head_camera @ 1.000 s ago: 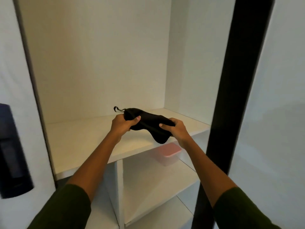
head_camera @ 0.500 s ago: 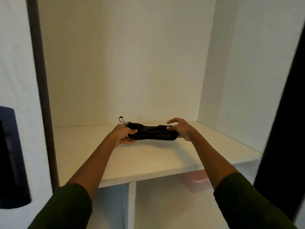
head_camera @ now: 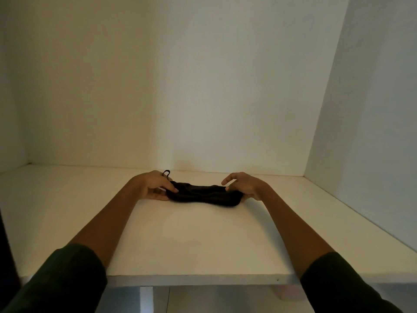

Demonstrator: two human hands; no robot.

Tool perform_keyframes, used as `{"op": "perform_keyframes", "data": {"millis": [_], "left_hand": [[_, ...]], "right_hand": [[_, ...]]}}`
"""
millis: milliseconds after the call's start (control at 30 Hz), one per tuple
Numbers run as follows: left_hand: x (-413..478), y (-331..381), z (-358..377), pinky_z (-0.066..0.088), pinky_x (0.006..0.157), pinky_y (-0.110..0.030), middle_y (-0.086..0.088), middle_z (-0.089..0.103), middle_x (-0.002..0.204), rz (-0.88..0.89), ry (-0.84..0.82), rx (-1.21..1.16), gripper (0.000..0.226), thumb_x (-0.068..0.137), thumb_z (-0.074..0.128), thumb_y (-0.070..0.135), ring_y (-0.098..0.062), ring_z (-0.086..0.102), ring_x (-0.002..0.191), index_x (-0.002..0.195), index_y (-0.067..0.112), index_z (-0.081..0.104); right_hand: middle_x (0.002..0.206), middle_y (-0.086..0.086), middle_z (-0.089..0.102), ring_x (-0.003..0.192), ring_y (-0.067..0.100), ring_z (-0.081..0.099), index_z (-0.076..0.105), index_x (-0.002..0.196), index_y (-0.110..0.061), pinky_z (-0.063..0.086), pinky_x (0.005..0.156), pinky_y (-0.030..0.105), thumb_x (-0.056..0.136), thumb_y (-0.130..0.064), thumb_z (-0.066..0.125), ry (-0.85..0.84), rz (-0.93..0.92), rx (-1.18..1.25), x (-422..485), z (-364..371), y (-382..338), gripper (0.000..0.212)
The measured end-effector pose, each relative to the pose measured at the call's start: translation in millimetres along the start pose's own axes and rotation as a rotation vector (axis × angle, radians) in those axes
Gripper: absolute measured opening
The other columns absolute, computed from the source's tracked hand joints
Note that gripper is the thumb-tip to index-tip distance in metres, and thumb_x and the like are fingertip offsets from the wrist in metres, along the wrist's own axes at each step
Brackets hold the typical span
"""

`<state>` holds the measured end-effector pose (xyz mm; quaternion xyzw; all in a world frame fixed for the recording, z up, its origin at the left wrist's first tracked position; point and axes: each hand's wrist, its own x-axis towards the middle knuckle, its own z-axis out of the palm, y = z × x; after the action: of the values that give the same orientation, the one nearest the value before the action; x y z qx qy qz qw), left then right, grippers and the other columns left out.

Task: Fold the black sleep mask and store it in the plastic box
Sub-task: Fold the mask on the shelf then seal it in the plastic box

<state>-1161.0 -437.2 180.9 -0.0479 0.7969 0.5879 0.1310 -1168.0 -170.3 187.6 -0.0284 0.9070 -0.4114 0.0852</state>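
The black sleep mask (head_camera: 204, 195) lies stretched out flat on the white shelf (head_camera: 191, 240), near its back wall. My left hand (head_camera: 153, 186) pinches the mask's left end between thumb and fingers, and a small strap loop sticks up behind it. My right hand (head_camera: 244, 185) holds the right end with thumb and lower fingers, the upper fingers lifted and spread. Below the shelf's front edge a corner of the pale pink plastic box (head_camera: 285, 293) shows; the rest of it is hidden by the shelf and my right sleeve.
White walls close the shelf at the back (head_camera: 180, 86) and on the right (head_camera: 365, 109). A white divider (head_camera: 146, 299) stands in the lower compartment. A dark edge (head_camera: 5, 251) runs down the far left.
The mask has gone from held up in front of the shelf to lying on the shelf. The view has moved closer and to the right, so the lower compartment is almost out of sight.
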Motion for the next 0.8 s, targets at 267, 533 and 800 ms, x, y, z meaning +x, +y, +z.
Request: {"op": "perform_keyframes", "data": {"millis": [267, 533, 800], "left_hand": [[7.8, 5.1, 0.8, 0.056, 0.050, -0.019, -0.008, 0.057, 0.090, 0.049, -0.020, 0.285, 0.038, 0.078, 0.070, -0.003, -0.018, 0.056, 0.060, 0.108, 0.014, 0.053], [11.3, 5.8, 4.4, 0.057, 0.050, -0.020, -0.012, 0.047, 0.111, 0.147, -0.027, 0.364, 0.051, 0.078, 0.070, -0.003, -0.022, 0.064, 0.060, 0.115, 0.025, 0.049], [6.6, 6.8, 7.0, 0.055, 0.045, -0.019, -0.013, 0.043, 0.113, 0.144, -0.010, 0.316, 0.052, 0.077, 0.070, -0.006, -0.023, 0.064, 0.059, 0.116, 0.022, 0.051]], "right_hand": [[0.114, 0.007, 0.062, 0.109, 0.023, 0.058, 0.066, 0.105, -0.013, 0.046, 0.086, 0.029, 0.087, -0.035, 0.063, 0.225, -0.251, -0.608, 0.9, 2.9, -16.5, 0.028], [0.105, 0.007, 0.071, 0.103, 0.020, 0.062, 0.072, 0.097, -0.006, 0.045, 0.082, 0.025, 0.082, -0.035, 0.070, 0.077, -0.268, -0.536, -2.5, 23.7, -24.8, 0.033], [0.066, -0.012, 0.055, 0.079, 0.012, 0.054, 0.073, 0.087, -0.012, 0.041, 0.069, 0.022, 0.076, -0.039, 0.075, 0.077, -0.240, -0.529, -10.6, 23.8, -25.3, 0.028]]}}
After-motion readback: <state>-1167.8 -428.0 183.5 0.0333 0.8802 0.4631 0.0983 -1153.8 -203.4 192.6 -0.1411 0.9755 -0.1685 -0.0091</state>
